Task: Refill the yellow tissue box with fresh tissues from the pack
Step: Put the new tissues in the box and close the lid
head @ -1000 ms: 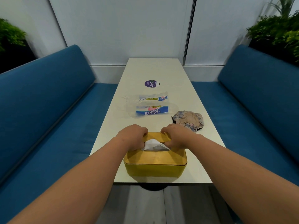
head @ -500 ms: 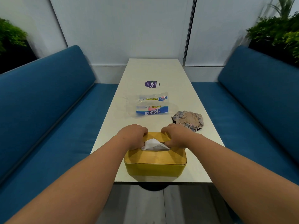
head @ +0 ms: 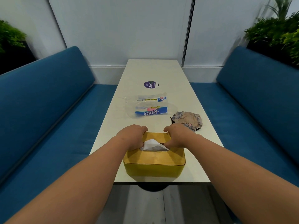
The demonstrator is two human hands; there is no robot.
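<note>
Head view put the yellow tissue box (head: 154, 165) at the near end of the white tabletop (head: 191, 101), its long axis running left to right across the table and its wooden lid (head: 155, 156) facing up. A white tissue (head: 151, 144) stood out of the slot in the lid. My left hand (head: 131, 137) sat on the far left corner of the lid, fingers curled over its far edge and thumb down at the slot, beside the tissue. My right hand (head: 178, 135) mirrored it on the far right corner, fingers hooked over the back edge, thumb at the slot's right end. So I had both hands clamped on the lid.

Farther up the tabletop lay the clear tissue pack (head: 149, 107), flattened, its blue printed band also lying crosswise. To the right of it, just beyond my right hand, sat a crumpled patterned cloth (head: 187, 119). A round purple sticker (head: 150, 84) was behind the pack. 2 blue benches (head: 48, 101) flanked the table.
</note>
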